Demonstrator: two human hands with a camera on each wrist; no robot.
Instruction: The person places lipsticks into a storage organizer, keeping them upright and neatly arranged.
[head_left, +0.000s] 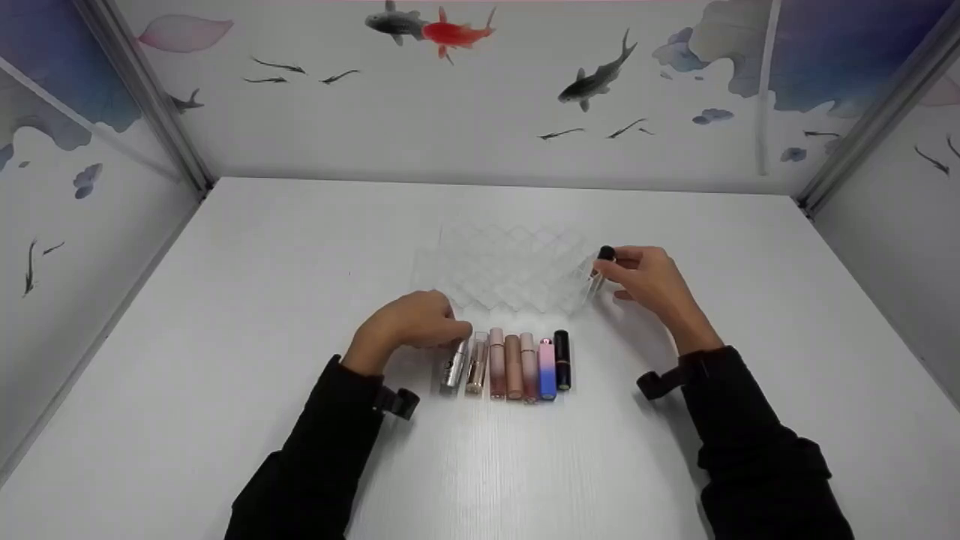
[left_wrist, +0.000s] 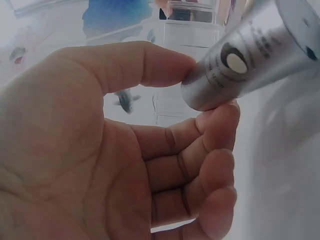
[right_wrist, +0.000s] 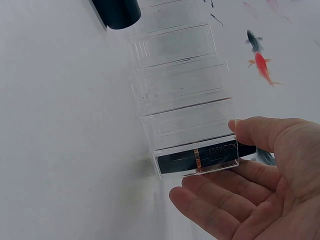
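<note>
My left hand (head_left: 412,322) pinches a silver cosmetic tube (left_wrist: 250,60) between thumb and forefinger, at the left end of a row of lip cosmetics. At the right end of a clear acrylic organizer (head_left: 517,270), my right hand (head_left: 649,281) holds a black lipstick (head_left: 606,254). The right wrist view shows that lipstick inside the end compartment, one end sticking out under the thumb, the fingers below. Beside the silver tube lie a gold-and-clear lipstick (head_left: 477,367), pale pink-capped tubes (head_left: 497,367), a tan tube (head_left: 514,367), a pink-and-blue one (head_left: 547,371) and another black lipstick (head_left: 562,360).
The white table (head_left: 225,375) carries the organizer behind the row. A back wall (head_left: 480,127) with painted fish and side walls enclose the table. Black wrist cameras (head_left: 401,403) sit on both cuffs.
</note>
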